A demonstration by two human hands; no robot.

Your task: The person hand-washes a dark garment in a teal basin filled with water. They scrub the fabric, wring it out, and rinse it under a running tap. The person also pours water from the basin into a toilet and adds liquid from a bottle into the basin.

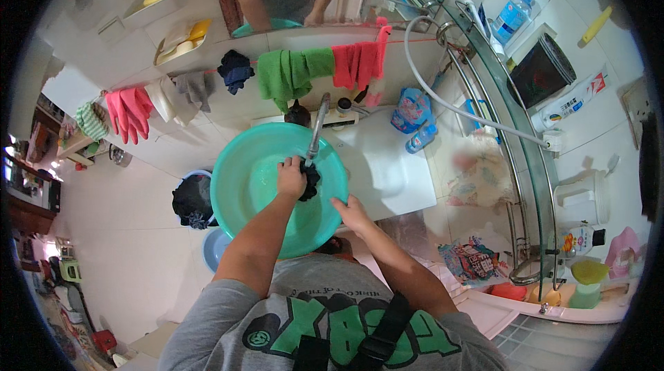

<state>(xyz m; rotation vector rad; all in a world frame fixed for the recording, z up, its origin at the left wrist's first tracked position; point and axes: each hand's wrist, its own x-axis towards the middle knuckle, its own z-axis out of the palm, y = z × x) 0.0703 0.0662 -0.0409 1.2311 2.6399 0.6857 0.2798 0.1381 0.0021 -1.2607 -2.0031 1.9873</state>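
Observation:
A large green plastic basin rests at the sink, its left side jutting out past the sink's edge. Inside it my left hand holds a wet black cloth under the metal faucet. Water runs from the spout onto the cloth. On the basin's right rim, my right hand grips with the thumb over the edge and the fingers partly hidden beneath. The white sink shows to the right of the basin.
A bucket of dark clothes and a blue basin stand lower left. Pink rubber gloves, a green towel and other cloths hang along a line. A glass shelf with rails and a white hose occupy the right.

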